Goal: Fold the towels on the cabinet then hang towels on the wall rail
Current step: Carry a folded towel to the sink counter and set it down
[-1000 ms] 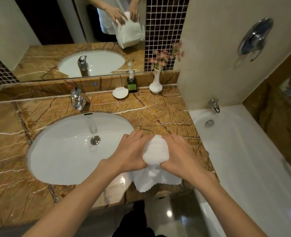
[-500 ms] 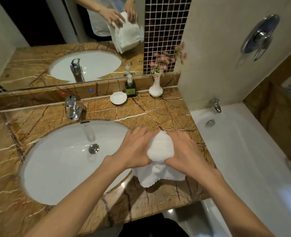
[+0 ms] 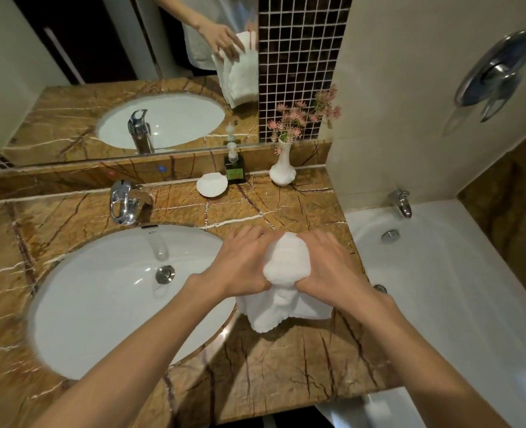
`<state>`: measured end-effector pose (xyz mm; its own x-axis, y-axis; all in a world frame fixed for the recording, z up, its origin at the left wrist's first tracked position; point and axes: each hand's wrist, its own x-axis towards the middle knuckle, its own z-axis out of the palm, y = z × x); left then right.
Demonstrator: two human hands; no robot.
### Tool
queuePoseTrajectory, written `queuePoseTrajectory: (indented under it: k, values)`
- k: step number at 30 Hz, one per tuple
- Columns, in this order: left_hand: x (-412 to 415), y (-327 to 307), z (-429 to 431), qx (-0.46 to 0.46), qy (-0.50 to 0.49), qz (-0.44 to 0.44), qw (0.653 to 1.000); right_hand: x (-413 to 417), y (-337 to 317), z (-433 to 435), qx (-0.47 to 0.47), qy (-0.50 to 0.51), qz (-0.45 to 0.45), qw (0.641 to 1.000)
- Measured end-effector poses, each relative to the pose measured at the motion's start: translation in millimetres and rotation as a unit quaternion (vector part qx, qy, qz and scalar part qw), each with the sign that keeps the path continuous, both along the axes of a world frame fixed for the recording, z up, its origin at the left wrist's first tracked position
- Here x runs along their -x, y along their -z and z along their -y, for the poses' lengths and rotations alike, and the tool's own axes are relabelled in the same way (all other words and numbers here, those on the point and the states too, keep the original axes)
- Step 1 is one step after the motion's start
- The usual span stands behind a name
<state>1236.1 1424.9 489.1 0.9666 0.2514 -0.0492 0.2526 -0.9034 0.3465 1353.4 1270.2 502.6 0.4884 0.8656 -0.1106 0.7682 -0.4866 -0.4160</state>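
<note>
A white towel (image 3: pixel 286 264) is bunched up between both my hands above the brown marble cabinet top (image 3: pixel 286 366), right of the sink. My left hand (image 3: pixel 243 267) grips its left side and my right hand (image 3: pixel 329 267) grips its right side. The towel's lower part (image 3: pixel 274 313) hangs down and spreads onto the counter below my wrists. The mirror (image 3: pixel 101 57) reflects the hands holding the towel. No wall rail is in view.
A white oval sink (image 3: pixel 101 304) with a chrome tap (image 3: pixel 122 202) lies to the left. A shell soap dish (image 3: pixel 211 185), a green soap bottle (image 3: pixel 234 168) and a white flower vase (image 3: pixel 282 168) stand at the back. A white bathtub (image 3: pixel 440 288) adjoins on the right.
My view has moved closer over the counter, showing more of its front edge. Both hands keep the same grip on the bunched towel, which has shifted slightly away from the counter's front edge.
</note>
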Motion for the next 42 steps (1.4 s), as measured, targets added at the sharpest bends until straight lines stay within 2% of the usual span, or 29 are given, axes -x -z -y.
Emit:
queuePoseTrajectory:
  k: [4,7,15,22,26,31,37,42]
  values:
    - [-27.5,-8.1,-14.6,-0.018,-0.008,-0.003,1.000,-28.5,-10.3,-17.6,0.001,-0.020,0.008,1.000]
    - [-53.9,-17.1,-30.0,-0.047,-0.019,0.027,0.998,-56.7,-22.5,-35.7,-0.007,-0.030,0.034,0.999]
    - [-99.3,-3.5,-50.7,-0.163,-0.035,0.058,0.984,-95.7,-5.5,-65.0,-0.053,-0.021,0.159,0.986]
    - [-82.4,52.8,-19.7,-0.154,-0.039,-0.014,0.987,-74.5,60.1,-40.0,-0.001,-0.024,0.163,0.986]
    - [-53.1,77.7,4.9,-0.144,-0.027,-0.026,0.989,-49.7,87.6,-15.0,0.020,-0.032,0.180,0.983]
    - [-23.3,100.7,31.8,-0.168,-0.012,-0.001,0.986,-22.3,107.8,10.1,0.007,-0.051,0.184,0.982]
    - [1.5,114.6,50.9,-0.156,0.037,-0.016,0.987,-4.8,116.4,32.8,0.041,-0.073,0.191,0.978]
    - [3.6,101.4,49.8,-0.124,0.030,0.059,0.990,-7.1,112.2,44.2,0.012,-0.087,0.190,0.978]
